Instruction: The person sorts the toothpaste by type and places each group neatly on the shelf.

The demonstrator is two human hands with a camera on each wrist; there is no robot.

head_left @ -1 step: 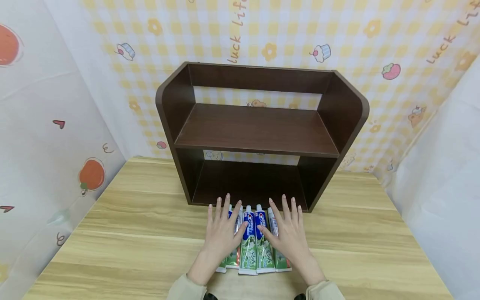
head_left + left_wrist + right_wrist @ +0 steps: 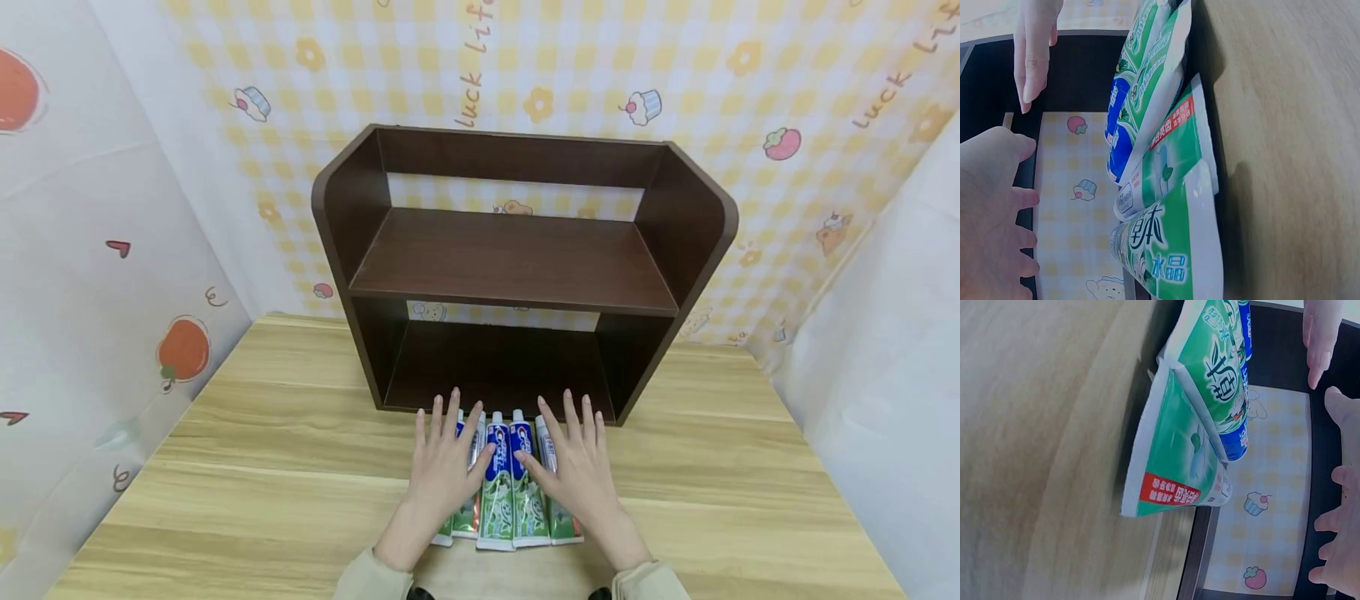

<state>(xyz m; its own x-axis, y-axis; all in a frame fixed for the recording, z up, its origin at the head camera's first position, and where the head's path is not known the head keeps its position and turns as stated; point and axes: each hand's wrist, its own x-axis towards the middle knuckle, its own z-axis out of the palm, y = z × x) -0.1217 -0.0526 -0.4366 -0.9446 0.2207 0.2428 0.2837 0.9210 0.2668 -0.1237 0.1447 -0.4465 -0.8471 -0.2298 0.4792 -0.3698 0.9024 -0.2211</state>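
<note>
Several toothpaste tubes lie side by side on the table, caps toward the shelf. Two blue-and-green Crest tubes, one [image 2: 497, 492] left and one [image 2: 528, 500] right, show between the hands. My left hand [image 2: 442, 467] is spread, palm down, over the left tubes and hides much of them. My right hand [image 2: 581, 475] spreads likewise over the rightmost tube [image 2: 564, 521], which is green with a red patch. In the left wrist view a gap separates the left hand [image 2: 991, 212] from the green tubes [image 2: 1169, 240]; the right wrist view shows a similar gap. Neither hand holds anything.
A dark brown two-tier shelf [image 2: 517, 258] stands on the wood-grain table [image 2: 262, 433], just beyond the tube caps. Behind it hangs a yellow checked cloth [image 2: 570, 58]. White patterned cloth [image 2: 97, 250] borders the left side.
</note>
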